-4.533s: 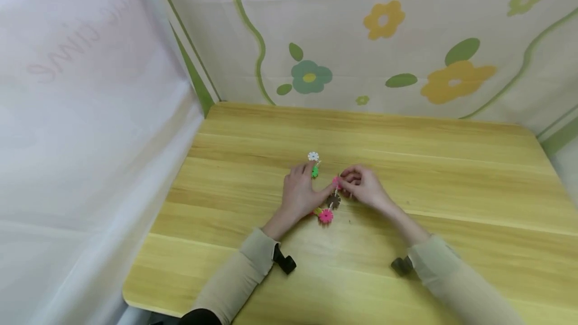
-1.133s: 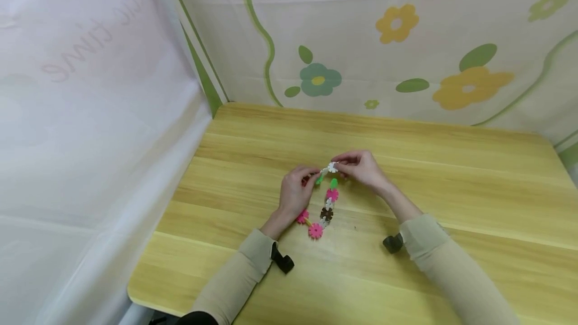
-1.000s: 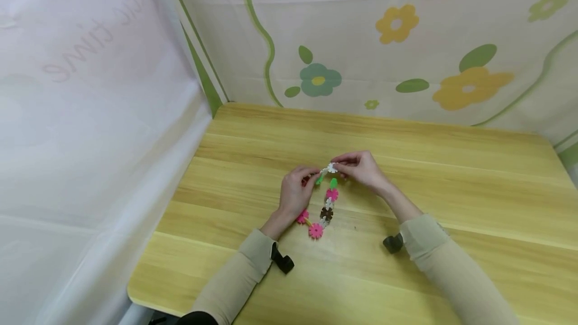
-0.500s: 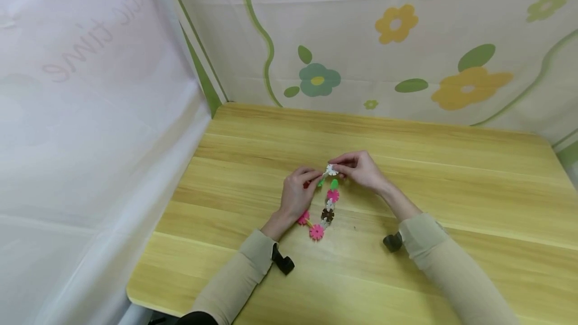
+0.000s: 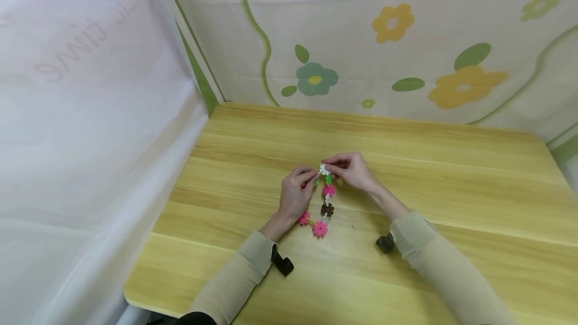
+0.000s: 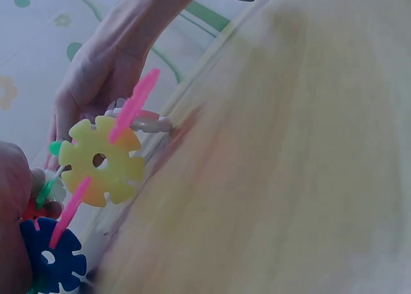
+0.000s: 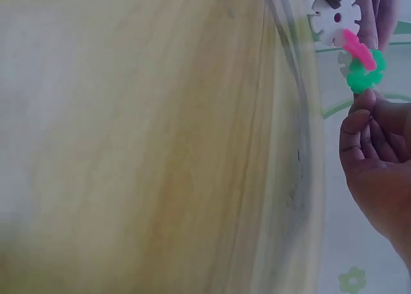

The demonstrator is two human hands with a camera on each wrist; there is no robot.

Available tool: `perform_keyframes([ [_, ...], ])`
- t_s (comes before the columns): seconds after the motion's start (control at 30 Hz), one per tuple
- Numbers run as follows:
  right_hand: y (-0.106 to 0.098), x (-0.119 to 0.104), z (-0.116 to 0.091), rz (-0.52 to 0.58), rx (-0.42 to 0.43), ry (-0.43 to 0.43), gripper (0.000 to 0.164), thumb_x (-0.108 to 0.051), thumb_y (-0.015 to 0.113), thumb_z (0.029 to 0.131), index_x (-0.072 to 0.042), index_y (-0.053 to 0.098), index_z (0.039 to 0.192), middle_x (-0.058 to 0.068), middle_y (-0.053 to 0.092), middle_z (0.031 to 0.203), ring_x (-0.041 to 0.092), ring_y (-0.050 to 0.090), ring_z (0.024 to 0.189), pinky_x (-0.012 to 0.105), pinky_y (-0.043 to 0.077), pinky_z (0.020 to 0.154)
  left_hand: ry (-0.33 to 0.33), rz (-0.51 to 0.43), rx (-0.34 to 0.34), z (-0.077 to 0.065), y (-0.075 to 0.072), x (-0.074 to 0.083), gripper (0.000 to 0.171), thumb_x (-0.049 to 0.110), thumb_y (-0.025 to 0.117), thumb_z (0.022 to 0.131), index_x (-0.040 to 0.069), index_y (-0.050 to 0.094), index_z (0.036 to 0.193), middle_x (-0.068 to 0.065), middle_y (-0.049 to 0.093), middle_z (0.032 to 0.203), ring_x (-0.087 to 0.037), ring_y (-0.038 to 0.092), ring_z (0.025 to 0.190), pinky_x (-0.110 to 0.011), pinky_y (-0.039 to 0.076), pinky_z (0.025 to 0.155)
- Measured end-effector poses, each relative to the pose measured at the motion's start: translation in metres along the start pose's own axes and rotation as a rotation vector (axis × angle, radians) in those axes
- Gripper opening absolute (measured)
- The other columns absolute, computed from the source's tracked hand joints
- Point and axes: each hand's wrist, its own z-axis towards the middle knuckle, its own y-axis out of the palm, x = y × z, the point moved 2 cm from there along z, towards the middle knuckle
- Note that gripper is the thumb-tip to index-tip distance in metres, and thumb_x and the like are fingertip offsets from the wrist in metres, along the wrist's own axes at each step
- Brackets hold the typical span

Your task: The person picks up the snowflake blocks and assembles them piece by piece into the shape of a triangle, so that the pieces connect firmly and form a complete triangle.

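Note:
A chain of slotted, flower-shaped plastic discs hangs between my two hands. In the head view, my right hand (image 5: 352, 170) pinches a white disc (image 5: 323, 169) at the top, close against a green disc (image 5: 328, 180). Below these run a pink disc, a white one, a brown disc (image 5: 327, 209) and another pink disc (image 5: 319, 229). My left hand (image 5: 294, 195) pinches the chain just left of the white disc and hides part of it. The left wrist view shows a yellow disc (image 6: 122, 172) and a blue disc (image 6: 69, 259) joined by a pink one.
The discs are over a wooden table (image 5: 429, 189). A white curtain (image 5: 90, 164) stands along the left side, and a flower-printed cloth (image 5: 347, 29) rises behind the back edge. Both wrists carry small black cameras.
Earlier the white disc lay beyond my left hand while my right hand was at a pink disc. Now my right hand holds the white disc and has drawn it leftward over the green one.

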Motion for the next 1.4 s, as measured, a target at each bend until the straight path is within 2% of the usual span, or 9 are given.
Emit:
perform_keyframes([
  [0.17,-0.002,-0.003,0.000,-0.023,0.012,-0.006,0.026,0.000,0.069,0.106,0.008,0.074,0.130,0.030,0.079,0.116,0.009,0.072,0.076,0.023,0.063,0.066,-0.032,0.014,0.013,0.002,0.000,0.006,0.011,0.000,0.081,0.096,-0.006,0.083,0.106,-0.022,0.081,0.107,-0.029,0.080,0.084,-0.025,0.067,0.071],
  [0.33,-0.003,-0.005,-0.013,-0.144,0.088,-0.058,0.036,-0.007,0.062,0.111,0.009,0.065,0.143,0.031,0.074,0.109,0.025,0.069,0.079,0.023,0.060,0.064,-0.163,0.017,0.016,0.004,0.002,0.005,0.012,0.003,0.081,0.097,-0.003,0.082,0.108,-0.020,0.081,0.109,-0.028,0.080,0.088,-0.020,0.066,0.076],
  [0.4,0.001,-0.007,-0.026,-0.201,0.142,-0.078,0.032,-0.008,0.062,0.111,0.011,0.066,0.136,0.027,0.073,0.101,0.029,0.068,0.074,0.023,0.059,0.059,-0.224,0.018,0.016,0.004,0.001,0.004,0.015,0.003,0.081,0.098,-0.002,0.081,0.112,-0.019,0.081,0.108,-0.027,0.079,0.088,-0.020,0.065,0.076],
  [0.5,0.011,-0.013,-0.045,-0.344,0.196,-0.116,0.025,-0.016,0.070,0.107,0.008,0.075,0.114,0.017,0.074,0.086,0.021,0.066,0.067,0.022,0.056,0.057,-0.285,0.050,0.009,0.005,-0.001,0.003,0.021,0.004,0.081,0.097,-0.001,0.079,0.118,-0.017,0.081,0.107,-0.025,0.075,0.084,-0.021,0.063,0.071],
  [0.63,0.027,-0.019,-0.060,-0.573,0.208,-0.167,0.028,-0.028,0.085,0.096,-0.001,0.080,0.098,0.005,0.074,0.076,0.008,0.060,0.061,0.021,0.052,0.054,-0.309,0.124,-0.006,0.006,-0.005,0.004,0.027,0.006,0.083,0.096,0.001,0.078,0.123,-0.015,0.081,0.104,-0.024,0.073,0.081,-0.028,0.063,0.070],
  [0.7,0.032,-0.020,-0.062,-0.636,0.212,-0.157,0.027,-0.030,0.089,0.093,-0.004,0.081,0.095,0.004,0.074,0.076,0.006,0.059,0.059,0.020,0.050,0.053,-0.311,0.150,-0.020,0.006,-0.006,0.004,0.028,0.006,0.084,0.095,0.003,0.079,0.123,-0.013,0.081,0.103,-0.023,0.073,0.082,-0.028,0.063,0.071],
  [0.97,0.029,-0.015,-0.058,-0.669,0.183,-0.065,0.015,-0.013,0.081,0.097,0.001,0.081,0.099,0.012,0.080,0.082,0.010,0.064,0.058,0.022,0.052,0.049,-0.316,0.172,-0.090,0.007,-0.005,0.001,0.029,0.011,0.083,0.098,0.005,0.079,0.126,-0.009,0.081,0.095,-0.019,0.072,0.076,-0.028,0.057,0.066],
  [1.2,0.018,-0.014,-0.053,-0.683,0.141,-0.032,0.022,-0.010,0.073,0.103,0.007,0.079,0.115,0.019,0.082,0.091,0.011,0.063,0.058,0.021,0.051,0.048,-0.277,0.156,-0.121,0.010,-0.005,-0.001,0.029,0.008,0.082,0.098,0.002,0.080,0.126,-0.009,0.081,0.091,-0.018,0.073,0.076,-0.026,0.059,0.066],
  [1.4,0.012,-0.016,-0.053,-0.620,0.109,-0.001,0.023,-0.006,0.072,0.103,0.008,0.078,0.120,0.020,0.081,0.093,0.012,0.065,0.061,0.021,0.053,0.050,-0.263,0.173,-0.158,0.010,-0.004,-0.002,0.032,0.006,0.082,0.097,0.000,0.079,0.127,-0.013,0.082,0.098,-0.022,0.076,0.083,-0.030,0.063,0.071],
])
